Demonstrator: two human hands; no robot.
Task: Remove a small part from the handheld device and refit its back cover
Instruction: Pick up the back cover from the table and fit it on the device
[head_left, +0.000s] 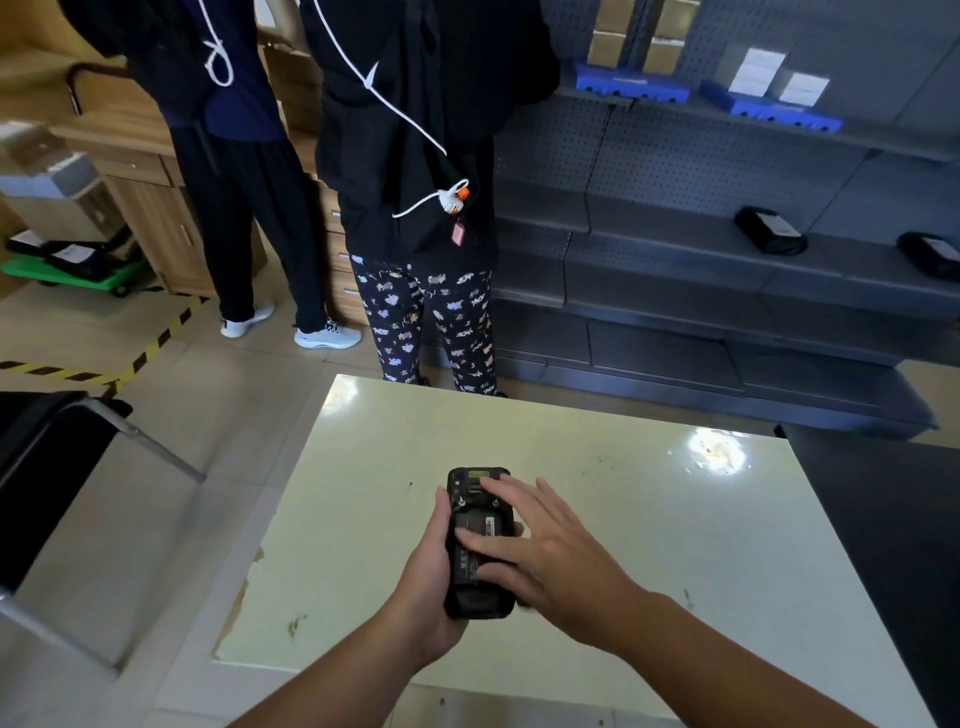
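A black handheld device (475, 499) is held back side up over the pale table (649, 519). My left hand (428, 587) grips it from the left and underneath. My right hand (540, 545) lies flat across the device's back, fingers spread, thumb on the labelled middle section and fingertips near the top screws. A yellow-green strip shows at the device's top end. I cannot tell whether the back cover is on, and no loose small part is in sight.
Two people (415, 208) stand with their backs to me beyond the table's far edge. Grey pegboard shelving (727, 260) at the right carries black devices and blue trays. A dark chair (47, 467) stands at the left.
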